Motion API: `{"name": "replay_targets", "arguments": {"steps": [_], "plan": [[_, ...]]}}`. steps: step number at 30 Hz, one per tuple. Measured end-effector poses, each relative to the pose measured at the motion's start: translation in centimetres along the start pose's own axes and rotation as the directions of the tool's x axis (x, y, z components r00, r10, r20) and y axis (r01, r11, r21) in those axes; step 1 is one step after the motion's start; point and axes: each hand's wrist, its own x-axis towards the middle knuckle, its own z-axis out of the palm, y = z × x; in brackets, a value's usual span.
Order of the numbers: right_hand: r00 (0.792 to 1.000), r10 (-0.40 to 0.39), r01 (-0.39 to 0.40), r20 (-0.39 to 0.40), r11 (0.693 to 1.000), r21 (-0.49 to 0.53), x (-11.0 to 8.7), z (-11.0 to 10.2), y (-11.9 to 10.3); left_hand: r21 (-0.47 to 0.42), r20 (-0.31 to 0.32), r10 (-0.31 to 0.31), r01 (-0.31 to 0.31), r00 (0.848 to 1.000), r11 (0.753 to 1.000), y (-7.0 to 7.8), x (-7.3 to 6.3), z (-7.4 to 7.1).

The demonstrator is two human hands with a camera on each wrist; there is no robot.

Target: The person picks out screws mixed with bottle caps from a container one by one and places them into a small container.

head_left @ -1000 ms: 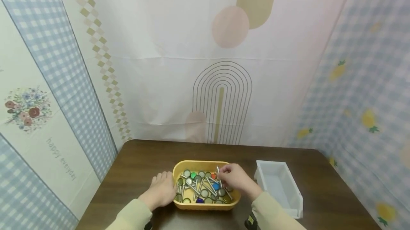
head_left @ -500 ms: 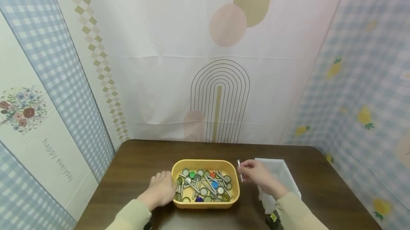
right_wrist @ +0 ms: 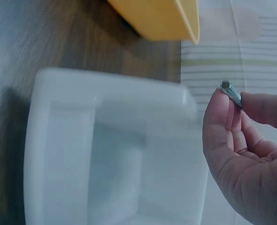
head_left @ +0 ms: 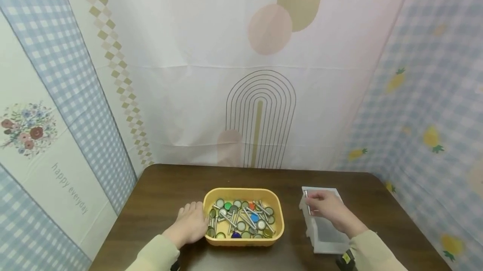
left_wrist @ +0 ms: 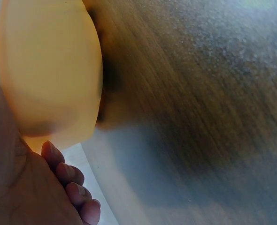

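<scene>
My right hand (head_left: 329, 209) pinches a slim silver metal tube (head_left: 307, 202) between thumb and fingers, above the left side of the white plastic bin (head_left: 316, 231). In the right wrist view, the tube (right_wrist: 230, 92) shows a round hollow end. My left hand (head_left: 190, 223) rests against the left side of the yellow basket (head_left: 247, 242), its fingers extended. The left wrist view shows the fingertips (left_wrist: 76, 190) beside the basket's outer wall (left_wrist: 54, 70). Inside the basket lie several bottle caps (head_left: 240, 225) mixed with several silver metal rods (head_left: 247, 219).
Both containers stand on a dark brown wooden table (head_left: 173, 183), with a strip of tabletop between them. Behind the table hangs a white patterned cloth (head_left: 188, 107). A blue checked cloth (head_left: 407, 107) hangs at the right.
My right hand has lifted the metal tube out of the yellow basket and carried it right, over the white bin. The left hand has stayed against the basket.
</scene>
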Motion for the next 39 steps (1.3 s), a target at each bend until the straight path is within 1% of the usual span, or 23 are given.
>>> {"name": "replay_targets", "arguments": {"steps": [4, 7, 8, 11, 16, 23, 28, 32, 39], "plan": [[0.999, 0.006, -0.008, -0.032, 0.999, -0.054, -0.1, -1.0, 0.8, -0.001, -0.005, 0.004, -0.004, 1.000, 1.000, 0.1, 0.0, -0.2], [0.997, 0.020, -0.026, -0.073, 0.996, -0.085, -0.1, -1.3, 1.4, 0.008, -0.001, 0.001, -0.001, 1.000, 1.000, 0.2, -0.1, -0.2], [0.997, 0.018, -0.025, -0.073, 0.995, -0.097, -0.1, -1.3, 1.6, 0.008, 0.001, -0.002, 0.002, 1.000, 1.000, 0.2, -0.1, -0.2], [0.995, 0.033, -0.045, -0.096, 0.990, -0.130, -0.1, -1.1, 2.0, 0.009, 0.005, -0.006, 0.006, 1.000, 1.000, 0.1, -0.2, -0.1], [0.994, 0.032, -0.051, -0.100, 0.980, -0.192, -0.1, -0.4, 2.6, 0.002, 0.011, -0.014, 0.014, 1.000, 1.000, 0.1, -0.3, -0.2], [0.993, 0.007, -0.046, -0.122, 0.947, -0.319, 0.0, 0.2, 3.8, -0.007, 0.007, -0.002, 0.002, 1.000, 1.000, 0.2, -0.2, -0.1], [0.993, 0.021, -0.059, -0.114, 0.937, -0.345, 0.0, 0.2, 4.2, -0.011, 0.005, 0.013, -0.013, 1.000, 1.000, 0.1, -0.2, 0.0], [0.993, 0.029, -0.068, -0.112, 0.931, -0.359, 0.2, 0.3, 4.7, -0.013, 0.009, 0.010, -0.010, 1.000, 1.000, 0.2, -0.3, -0.1], [0.992, 0.043, -0.081, -0.115, 0.933, -0.352, 0.7, 0.4, 5.3, -0.014, 0.011, 0.004, -0.004, 1.000, 1.000, 0.2, -0.3, -0.1]]}}
